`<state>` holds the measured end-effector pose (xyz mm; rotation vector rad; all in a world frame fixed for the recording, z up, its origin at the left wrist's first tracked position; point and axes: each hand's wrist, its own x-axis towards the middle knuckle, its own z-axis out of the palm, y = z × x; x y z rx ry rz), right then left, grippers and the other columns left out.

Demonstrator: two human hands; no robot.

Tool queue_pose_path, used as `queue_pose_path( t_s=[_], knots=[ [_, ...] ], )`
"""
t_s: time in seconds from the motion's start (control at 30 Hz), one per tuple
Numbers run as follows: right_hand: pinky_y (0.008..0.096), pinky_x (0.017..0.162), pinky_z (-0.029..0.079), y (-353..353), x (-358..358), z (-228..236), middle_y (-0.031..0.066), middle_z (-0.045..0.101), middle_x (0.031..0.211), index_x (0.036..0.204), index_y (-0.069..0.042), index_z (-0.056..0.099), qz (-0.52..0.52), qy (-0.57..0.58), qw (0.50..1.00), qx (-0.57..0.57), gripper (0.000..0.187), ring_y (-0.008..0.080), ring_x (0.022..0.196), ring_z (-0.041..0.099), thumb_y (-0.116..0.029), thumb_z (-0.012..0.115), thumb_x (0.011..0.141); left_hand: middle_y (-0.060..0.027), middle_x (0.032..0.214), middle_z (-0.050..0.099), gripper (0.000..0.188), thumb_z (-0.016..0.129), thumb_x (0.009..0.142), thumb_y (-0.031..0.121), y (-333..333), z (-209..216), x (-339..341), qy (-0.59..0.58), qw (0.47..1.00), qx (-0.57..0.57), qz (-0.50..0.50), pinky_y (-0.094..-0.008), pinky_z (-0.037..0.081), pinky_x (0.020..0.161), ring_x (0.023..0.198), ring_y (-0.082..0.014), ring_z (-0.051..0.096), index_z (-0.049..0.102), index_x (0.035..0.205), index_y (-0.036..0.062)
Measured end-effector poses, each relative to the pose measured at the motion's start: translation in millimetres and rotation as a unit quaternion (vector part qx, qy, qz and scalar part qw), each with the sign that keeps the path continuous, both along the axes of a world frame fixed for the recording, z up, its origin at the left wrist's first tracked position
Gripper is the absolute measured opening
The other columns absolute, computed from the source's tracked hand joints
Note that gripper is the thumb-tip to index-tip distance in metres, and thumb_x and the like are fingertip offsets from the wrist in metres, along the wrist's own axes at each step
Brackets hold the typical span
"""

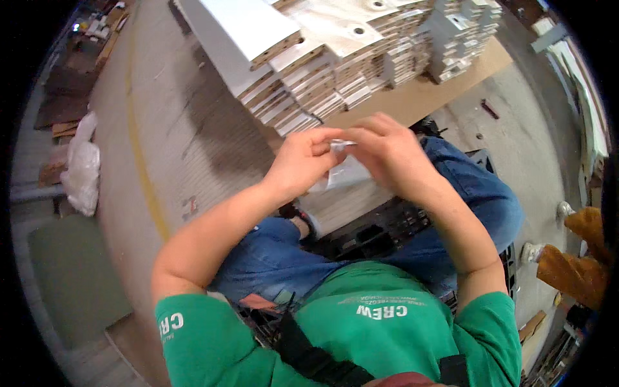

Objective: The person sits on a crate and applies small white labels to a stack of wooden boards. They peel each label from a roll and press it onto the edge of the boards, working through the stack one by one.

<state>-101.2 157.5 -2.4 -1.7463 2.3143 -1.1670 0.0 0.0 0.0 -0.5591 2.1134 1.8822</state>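
Note:
In front of my chest both hands meet, raised over my lap. My left hand (300, 158) is closed, its thumb and fingers pinching the top of a piece of clear plastic film (348, 173). From the other side, the curled fingers of my right hand (394, 155) close on the same top edge. The film hangs down between the hands; whether it is a bag I cannot make out. Just beyond my fingers stands a stack of white-faced boards (309, 84) with drilled brown edges.
Beneath the stack lies a brown sheet (445, 97). I sit on a black plastic pallet (374, 235). A yellow line (137, 129) crosses the floor at left, near crumpled plastic wrap (82, 168). Another person's legs in brown trousers (570, 274) are at right.

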Motion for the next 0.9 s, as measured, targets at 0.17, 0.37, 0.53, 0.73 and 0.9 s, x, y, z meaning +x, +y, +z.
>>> queue_pose_path(
  t_s=[0.17, 0.37, 0.53, 0.73, 0.9],
  knots=[
    [0.0385, 0.072, 0.048, 0.2, 4.8, -5.2, 0.0102, 0.06, 0.082, 0.088, -0.004, 0.062, 0.04, 0.03, 0.998, 0.042, 0.02, 0.0294, 0.082, 0.057, -0.008, 0.059, 0.068, 0.0005, 0.086, 0.064, 0.027, 0.058, 0.085, 0.002, 15.8, -10.5, 5.8, 0.043, 0.997, 0.051, 0.041, -0.0185, 0.043, 0.06, 0.076, -0.0042, 0.056, 0.058, 0.112, 0.0009],
    [0.0365, 0.064, 0.049, 0.8, 11.3, -14.1, 0.0085, 0.058, 0.076, 0.081, -0.005, 0.06, 0.017, 0.093, 0.993, 0.064, 0.017, 0.0267, 0.074, 0.057, -0.006, 0.059, 0.065, 0.0017, 0.08, 0.062, 0.025, 0.059, 0.082, 0.001, 15.0, -13.8, 3.0, -0.038, 0.995, 0.067, 0.057, -0.0195, 0.039, 0.052, 0.063, -0.0039, 0.049, 0.061, 0.107, 0.0027],
    [0.0342, 0.064, 0.05, -3.4, 17.0, -20.7, 0.0081, 0.057, 0.075, 0.076, -0.005, 0.058, -0.004, 0.125, 0.99, 0.067, 0.014, 0.0255, 0.076, 0.056, -0.008, 0.059, 0.063, 0.0011, 0.082, 0.062, 0.027, 0.055, 0.082, -0.001, 9.5, -22.6, 1.5, -0.061, 0.99, 0.108, 0.07, -0.0199, 0.037, 0.05, 0.062, -0.0046, 0.049, 0.061, 0.108, 0.0029],
    [0.0336, 0.065, 0.05, -0.8, 18.3, -28.5, 0.0085, 0.056, 0.078, 0.077, -0.004, 0.057, -0.028, 0.135, 0.99, 0.04, 0.014, 0.0257, 0.078, 0.055, -0.009, 0.059, 0.064, -0.0019, 0.089, 0.063, 0.029, 0.052, 0.083, 0.0, 5.8, -20.4, -4.1, -0.086, 0.986, 0.133, 0.059, -0.0199, 0.041, 0.06, 0.074, -0.0054, 0.054, 0.058, 0.111, -0.0015],
    [0.0324, 0.063, 0.05, 3.2, 20.7, -32.0, 0.0083, 0.055, 0.079, 0.08, -0.004, 0.056, -0.037, 0.143, 0.989, 0.015, 0.017, 0.025, 0.08, 0.054, -0.01, 0.059, 0.064, -0.0028, 0.095, 0.06, 0.032, 0.051, 0.083, 0.001, 12.5, -16.8, -4.7, -0.074, 0.975, 0.19, 0.09, -0.0198, 0.043, 0.069, 0.08, -0.0065, 0.054, 0.056, 0.114, -0.0037]
  ],
)
